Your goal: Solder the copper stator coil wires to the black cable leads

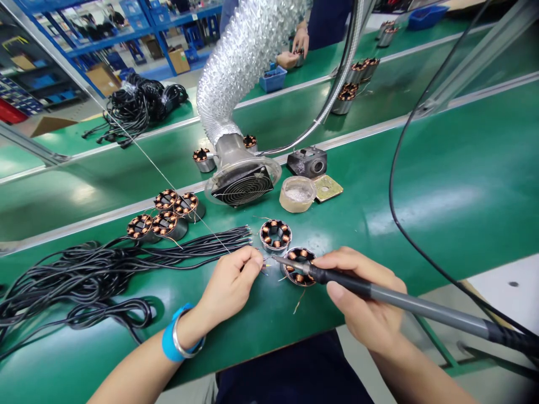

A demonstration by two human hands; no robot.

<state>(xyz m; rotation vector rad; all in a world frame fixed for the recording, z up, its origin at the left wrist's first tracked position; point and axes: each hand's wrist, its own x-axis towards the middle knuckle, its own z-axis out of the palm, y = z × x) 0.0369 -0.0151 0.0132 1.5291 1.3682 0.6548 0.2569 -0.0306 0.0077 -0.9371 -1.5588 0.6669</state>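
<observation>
My right hand grips a soldering iron by its dark handle, its tip pointing left, close to fine coloured wire ends. My left hand is pinched shut on a thin solder wire that runs down from the upper left. The coloured wire ends come out beside its fingertips; whether it also holds their cable is hidden. Behind the iron's tip lies a copper-wound motor stator, partly covered by the iron. A second stator stands just beyond it.
Black cables spread over the left of the green bench. Several stators stand behind them. A fume extractor hangs ahead, beside a round tub and an iron stand. Across the bench are a co-worker's hands.
</observation>
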